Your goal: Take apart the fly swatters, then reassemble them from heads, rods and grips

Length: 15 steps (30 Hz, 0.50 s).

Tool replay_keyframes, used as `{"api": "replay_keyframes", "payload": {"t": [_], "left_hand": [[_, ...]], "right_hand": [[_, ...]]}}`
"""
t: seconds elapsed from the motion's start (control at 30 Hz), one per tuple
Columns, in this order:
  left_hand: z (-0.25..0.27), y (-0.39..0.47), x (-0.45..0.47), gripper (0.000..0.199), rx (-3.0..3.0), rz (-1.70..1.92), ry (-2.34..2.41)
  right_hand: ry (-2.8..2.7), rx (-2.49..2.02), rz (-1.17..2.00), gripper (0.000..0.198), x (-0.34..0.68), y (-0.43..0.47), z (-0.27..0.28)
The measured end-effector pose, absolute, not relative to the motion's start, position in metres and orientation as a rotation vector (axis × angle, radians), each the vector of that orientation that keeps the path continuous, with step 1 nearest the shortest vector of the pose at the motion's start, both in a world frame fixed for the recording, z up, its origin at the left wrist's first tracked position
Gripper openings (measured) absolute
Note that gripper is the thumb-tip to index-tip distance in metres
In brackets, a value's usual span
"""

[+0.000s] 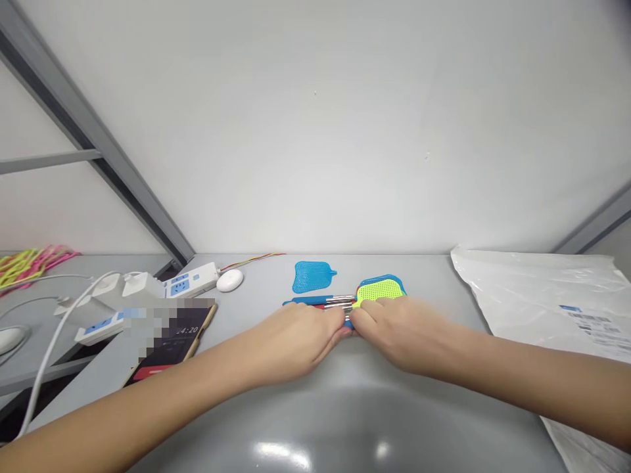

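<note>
Grey table, white wall behind. Swatter bundle lies just beyond the hands, lime mesh head on top; loose blue head sits apart behind it. Left hand and right hand both clenched side by side on a blue-and-silver swatter, mostly hidden by fingers. Should be light: rods stiff, likely slick; mesh bendy. Best hold: handle plus neck, not mesh rim. Thin neck probably weakest.
</note>
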<state>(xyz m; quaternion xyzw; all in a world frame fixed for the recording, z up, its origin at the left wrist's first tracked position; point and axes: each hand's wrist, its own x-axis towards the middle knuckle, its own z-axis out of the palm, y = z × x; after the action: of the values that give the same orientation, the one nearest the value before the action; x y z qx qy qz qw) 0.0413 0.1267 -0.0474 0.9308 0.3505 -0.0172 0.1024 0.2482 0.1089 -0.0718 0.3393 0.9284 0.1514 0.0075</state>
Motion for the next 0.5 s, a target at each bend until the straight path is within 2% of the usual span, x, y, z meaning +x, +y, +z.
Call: {"api": "replay_keyframes", "payload": {"t": [0.5], "left_hand": [[-0.059, 0.114, 0.031, 0.035, 2.592, 0.018, 1.037]], "right_hand": [[3.098, 0.914, 0.981, 0.018, 0.249, 0.103, -0.083]]}}
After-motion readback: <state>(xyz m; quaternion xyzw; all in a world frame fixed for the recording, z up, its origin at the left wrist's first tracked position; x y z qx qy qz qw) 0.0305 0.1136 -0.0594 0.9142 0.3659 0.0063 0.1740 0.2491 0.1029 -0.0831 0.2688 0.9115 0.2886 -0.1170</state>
